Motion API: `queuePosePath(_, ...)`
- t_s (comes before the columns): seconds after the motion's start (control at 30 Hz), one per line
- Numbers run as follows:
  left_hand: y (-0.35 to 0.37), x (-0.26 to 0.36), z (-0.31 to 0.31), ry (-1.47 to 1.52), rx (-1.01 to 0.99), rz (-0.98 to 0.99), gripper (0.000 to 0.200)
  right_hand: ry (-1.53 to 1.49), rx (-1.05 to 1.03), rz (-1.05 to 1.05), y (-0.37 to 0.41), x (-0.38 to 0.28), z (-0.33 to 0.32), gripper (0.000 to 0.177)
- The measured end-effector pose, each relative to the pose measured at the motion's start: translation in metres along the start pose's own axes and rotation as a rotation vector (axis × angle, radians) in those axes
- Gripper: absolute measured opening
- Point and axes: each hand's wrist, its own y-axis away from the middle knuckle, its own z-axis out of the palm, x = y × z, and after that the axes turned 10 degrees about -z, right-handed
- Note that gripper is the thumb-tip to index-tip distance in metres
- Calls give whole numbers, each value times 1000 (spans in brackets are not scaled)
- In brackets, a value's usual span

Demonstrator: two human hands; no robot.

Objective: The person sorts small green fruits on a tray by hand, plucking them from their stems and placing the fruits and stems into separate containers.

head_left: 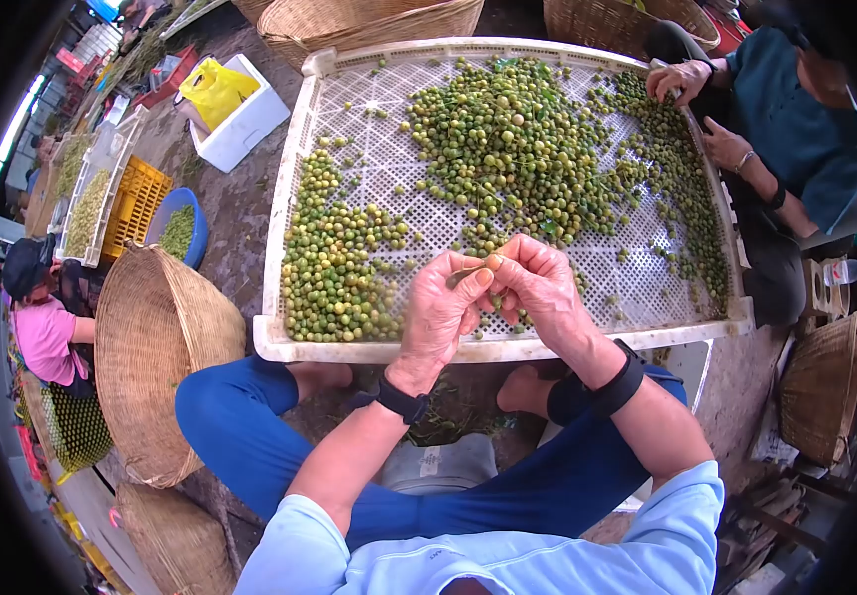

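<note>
though slim, a brownish stalk (466,270) in both hands' (445,305) (545,290) grip near round green fruits (339,283)

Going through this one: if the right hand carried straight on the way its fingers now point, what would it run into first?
Most likely the left hand, which sits directly ahead of the right hand. Whether they already touch is hard to tell.
</note>
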Motion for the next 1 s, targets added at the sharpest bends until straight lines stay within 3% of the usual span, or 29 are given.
queuePosePath(0.23,7,13,-8,-249,-40,-77,22,-180,-18,161,0,-1,-6,19)
queuePosePath(0.37,8,6,-1,-164,-2,32,17,-6,-35,77,2,-3,4,19)
queuePosePath(0.5,13,8,6,-181,50,62,16,-107,-11,100,1,-5,3,18)
queuePosePath(0.6,15,9,6,-221,60,81,14,-367,-30,151,3,-1,-1,18)
queuePosePath(0.8,21,16,-2,-123,-54,-25,15,-547,-23,253,11,-10,3,15)
queuePosePath(0.93,27,19,-10,-157,-60,-100,15,-376,-55,170,9,-14,3,18)
queuePosePath(1.0,30,23,-13,-156,-9,-75,14,13,-106,154,9,-15,3,20)
